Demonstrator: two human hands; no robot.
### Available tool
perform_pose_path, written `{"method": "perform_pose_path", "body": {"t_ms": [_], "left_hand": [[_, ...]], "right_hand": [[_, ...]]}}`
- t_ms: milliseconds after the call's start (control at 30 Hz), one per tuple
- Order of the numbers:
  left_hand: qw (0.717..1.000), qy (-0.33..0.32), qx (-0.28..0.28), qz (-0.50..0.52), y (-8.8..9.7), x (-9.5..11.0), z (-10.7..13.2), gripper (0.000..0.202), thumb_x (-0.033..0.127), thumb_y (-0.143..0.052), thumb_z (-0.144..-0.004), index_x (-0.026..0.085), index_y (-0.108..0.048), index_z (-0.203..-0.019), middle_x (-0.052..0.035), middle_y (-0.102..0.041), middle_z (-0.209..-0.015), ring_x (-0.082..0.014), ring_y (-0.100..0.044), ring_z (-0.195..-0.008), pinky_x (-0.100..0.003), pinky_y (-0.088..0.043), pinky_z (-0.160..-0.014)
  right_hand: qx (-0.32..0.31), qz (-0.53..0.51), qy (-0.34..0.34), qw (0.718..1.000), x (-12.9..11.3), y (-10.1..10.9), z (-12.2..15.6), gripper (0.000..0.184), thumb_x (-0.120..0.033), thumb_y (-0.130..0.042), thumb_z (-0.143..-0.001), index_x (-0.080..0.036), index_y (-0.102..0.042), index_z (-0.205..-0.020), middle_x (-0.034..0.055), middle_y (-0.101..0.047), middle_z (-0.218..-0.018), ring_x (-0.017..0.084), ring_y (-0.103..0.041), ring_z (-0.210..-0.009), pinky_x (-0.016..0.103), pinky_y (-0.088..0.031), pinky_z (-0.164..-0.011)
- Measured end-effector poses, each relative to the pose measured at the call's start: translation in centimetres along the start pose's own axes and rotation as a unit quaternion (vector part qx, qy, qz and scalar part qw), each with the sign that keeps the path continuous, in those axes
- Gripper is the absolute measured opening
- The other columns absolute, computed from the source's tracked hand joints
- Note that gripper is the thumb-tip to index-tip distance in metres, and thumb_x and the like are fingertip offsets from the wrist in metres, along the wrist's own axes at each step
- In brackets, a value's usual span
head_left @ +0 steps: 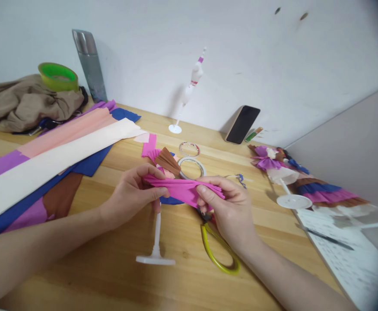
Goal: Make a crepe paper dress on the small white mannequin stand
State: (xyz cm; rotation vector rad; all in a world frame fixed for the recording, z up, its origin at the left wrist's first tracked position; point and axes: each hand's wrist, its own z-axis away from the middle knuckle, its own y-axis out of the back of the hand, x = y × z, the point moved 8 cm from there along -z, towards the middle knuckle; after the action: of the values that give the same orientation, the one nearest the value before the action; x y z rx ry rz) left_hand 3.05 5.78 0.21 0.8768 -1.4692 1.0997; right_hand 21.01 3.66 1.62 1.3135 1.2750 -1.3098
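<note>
A strip of pink crepe paper, folded into pleats, is stretched between my two hands above the table. My left hand pinches its left end between thumb and fingers. At the other end my right hand grips the stacked folds, thumb on top. Below my left hand shows a white stand with a flat base; its upper part is hidden. Yellow-handled scissors lie under my right hand, blades mostly covered. Just beyond the paper are a pleated brown paper piece and a roll of tape.
Long crepe paper strips cover the left side, near a cloth, a green tape roll and a bottle. A white figure on a stand, a phone, paper-dressed figures and a pen stand or lie behind and right.
</note>
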Motion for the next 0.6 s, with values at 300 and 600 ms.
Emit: {"method": "perform_pose_path", "body": {"t_ms": [300,600], "left_hand": [[0.996,-0.038,0.054,-0.057,0.7,0.9,0.1,0.009,0.023,-0.074,-0.074,0.017,-0.068,-0.075,0.0034,-0.066,-0.054,-0.0114,-0.063,-0.048,-0.023,-0.054,-0.052],[0.992,-0.061,0.083,-0.075,0.8,2.1,0.7,0.007,0.023,-0.077,-0.068,0.019,-0.071,-0.071,0.0016,-0.07,-0.059,-0.0153,-0.067,-0.053,-0.027,-0.058,-0.053]], "right_hand": [[-0.005,-0.041,-0.023,0.999,0.0,0.0,0.1,0.016,-0.028,-0.083,-0.066,-0.019,-0.073,-0.076,0.0004,-0.071,-0.057,0.009,-0.059,-0.042,0.02,-0.048,-0.041],[0.005,-0.092,-0.05,0.995,0.8,0.2,0.0,0.02,-0.03,-0.086,-0.061,-0.02,-0.073,-0.073,0.0022,-0.074,-0.059,0.015,-0.07,-0.054,0.025,-0.057,-0.056]]}}
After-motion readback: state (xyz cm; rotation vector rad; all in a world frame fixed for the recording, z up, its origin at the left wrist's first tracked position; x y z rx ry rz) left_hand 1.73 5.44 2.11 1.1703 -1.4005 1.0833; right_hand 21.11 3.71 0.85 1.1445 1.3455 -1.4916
